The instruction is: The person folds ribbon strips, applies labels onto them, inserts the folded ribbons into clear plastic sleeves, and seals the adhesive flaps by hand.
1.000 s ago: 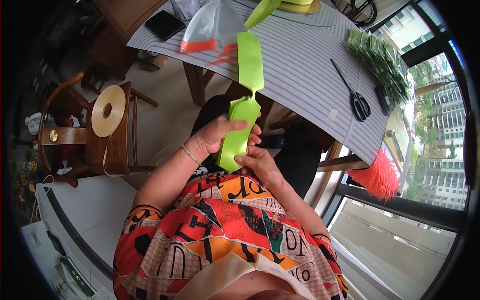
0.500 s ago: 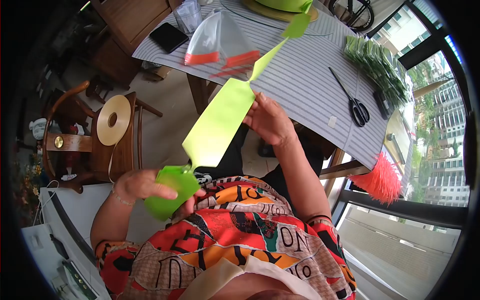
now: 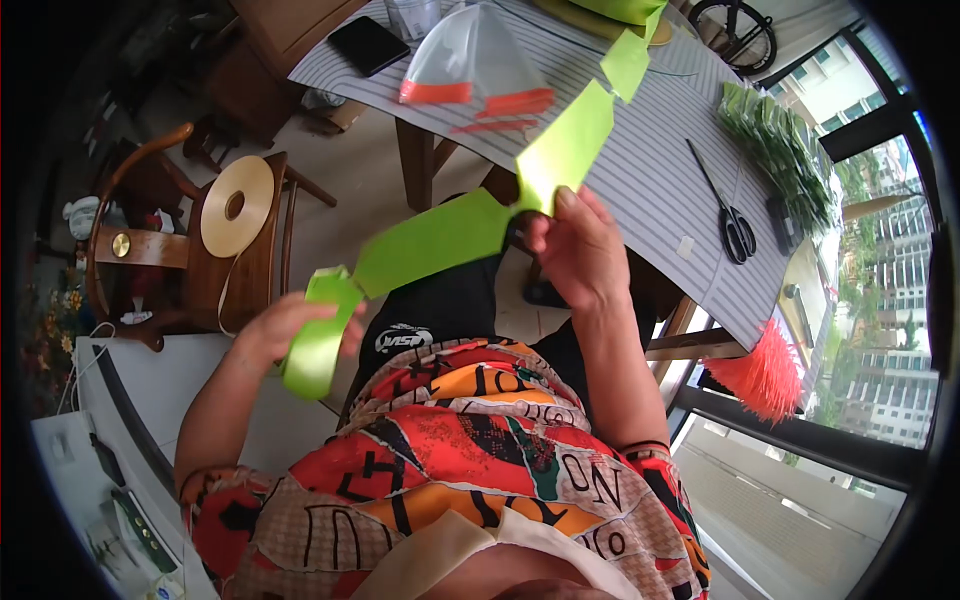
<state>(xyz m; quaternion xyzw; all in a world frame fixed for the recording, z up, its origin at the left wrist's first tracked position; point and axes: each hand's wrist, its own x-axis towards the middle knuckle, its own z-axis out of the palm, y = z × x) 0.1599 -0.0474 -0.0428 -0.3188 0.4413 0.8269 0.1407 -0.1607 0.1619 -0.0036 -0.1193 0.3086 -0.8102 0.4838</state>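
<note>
A bright green ribbon [image 3: 432, 243], pinched narrow at intervals, stretches between my hands and on up to a green roll [image 3: 622, 10] at the table's far edge. My left hand [image 3: 300, 328] is closed around a folded bundle of the ribbon at the lower left, over my lap. At one of the narrow points, near the table's front edge, my right hand [image 3: 583, 245] pinches the ribbon between thumb and fingers. Beyond it the ribbon runs over the table in flat segments.
The striped table [image 3: 640, 170] holds a black phone [image 3: 368, 46], a clear bag with red edges [image 3: 475, 65], black scissors [image 3: 735, 225] and green bundles [image 3: 780, 150]. Red tassels [image 3: 762, 372] hang at its right corner. A cream ribbon roll [image 3: 236, 206] rests on a chair at the left.
My hands have moved apart from the stacked ribbon, the left toward the lower left and the right up toward the table. More ribbon now spans between them, and my right hand has taken hold of it.
</note>
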